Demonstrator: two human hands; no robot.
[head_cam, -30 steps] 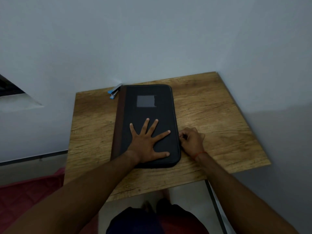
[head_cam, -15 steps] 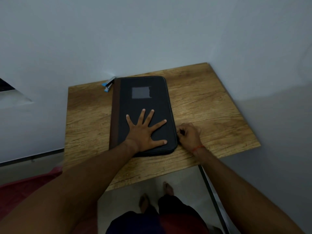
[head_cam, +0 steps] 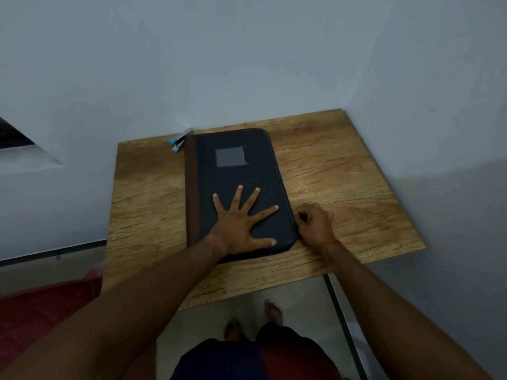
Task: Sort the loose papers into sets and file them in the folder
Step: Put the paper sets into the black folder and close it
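A black zippered folder point(head_cam: 241, 171) with a brown spine on its left and a grey patch on its cover lies closed in the middle of the wooden table point(head_cam: 343, 174). My left hand point(head_cam: 241, 223) presses flat on the cover's near half, fingers spread wide. My right hand point(head_cam: 314, 222) sits against the folder's right edge near its front corner, with fingers curled and pinching at the zip; the zip pull itself is too small to make out. No loose papers are in view.
A blue and silver stapler point(head_cam: 179, 141) lies at the table's back edge, just left of the folder's far corner. Grey walls close in behind and to the right. A red surface point(head_cam: 41, 311) is at the lower left, and a metal table leg point(head_cam: 348, 325) at the lower right.
The hands keep their places on the folder. The view has shifted slightly, and my right hand stays curled at the folder's right edge near the front corner.
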